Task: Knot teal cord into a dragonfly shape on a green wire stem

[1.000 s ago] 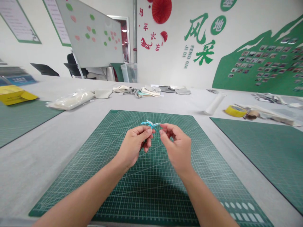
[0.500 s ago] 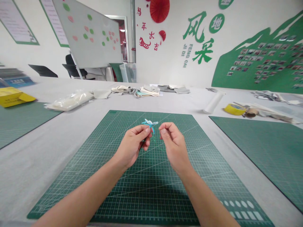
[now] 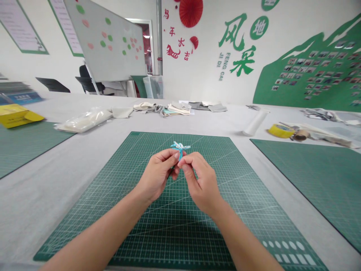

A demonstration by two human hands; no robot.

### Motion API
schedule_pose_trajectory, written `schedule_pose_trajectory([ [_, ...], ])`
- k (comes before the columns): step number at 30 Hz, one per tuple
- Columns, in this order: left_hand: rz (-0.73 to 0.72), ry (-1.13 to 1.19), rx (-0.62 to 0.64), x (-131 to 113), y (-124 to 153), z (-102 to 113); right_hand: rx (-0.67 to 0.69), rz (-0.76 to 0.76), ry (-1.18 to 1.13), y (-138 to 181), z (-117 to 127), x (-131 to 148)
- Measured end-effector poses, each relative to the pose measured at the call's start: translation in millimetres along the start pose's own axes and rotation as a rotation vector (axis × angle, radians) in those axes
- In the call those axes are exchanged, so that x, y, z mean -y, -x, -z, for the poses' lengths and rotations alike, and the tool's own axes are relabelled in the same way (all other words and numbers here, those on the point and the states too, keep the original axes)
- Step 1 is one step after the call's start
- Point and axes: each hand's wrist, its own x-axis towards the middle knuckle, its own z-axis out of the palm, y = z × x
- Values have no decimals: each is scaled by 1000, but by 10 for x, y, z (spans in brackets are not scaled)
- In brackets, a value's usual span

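Note:
A small blue and white ribbon bow [image 3: 181, 147] is held up above the green cutting mat [image 3: 180, 233]. My left hand [image 3: 158, 173] pinches it between thumb and forefinger at its left side. From the right, my right hand [image 3: 200, 178] has thumb and forefinger closed on the lower blue tail of the bow. The fingertips of both hands almost meet just under the knot. Part of the bow is hidden behind the fingers.
Further green mats lie left [image 3: 25, 146] and right [image 3: 316, 177]. A clear plastic packet [image 3: 84, 119], fabric pieces [image 3: 179, 108], a white roll [image 3: 255, 122] and yellow tape [image 3: 281, 130] rest on the table. A yellow envelope [image 3: 18, 116] is far left.
My right hand has moved left to the bow and taken hold of its hanging tail. My left hand keeps its pinch in about the same place.

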Motion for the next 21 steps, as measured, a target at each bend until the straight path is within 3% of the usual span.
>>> schedule_pose_trajectory([
  [6, -19, 65, -55, -26, -21, 14, 50, 95, 131, 25, -22, -18],
  [11, -26, 61, -13, -38, -13, -2, -181, 54, 82, 57, 3, 5],
  [15, 3, 67, -8, -33, -2, -6, -341, -77, 74, 18, 22, -21],
  [21, 72, 54, 42, -14, 10, -5, -110, -337, -249, -49, 2, -198],
])
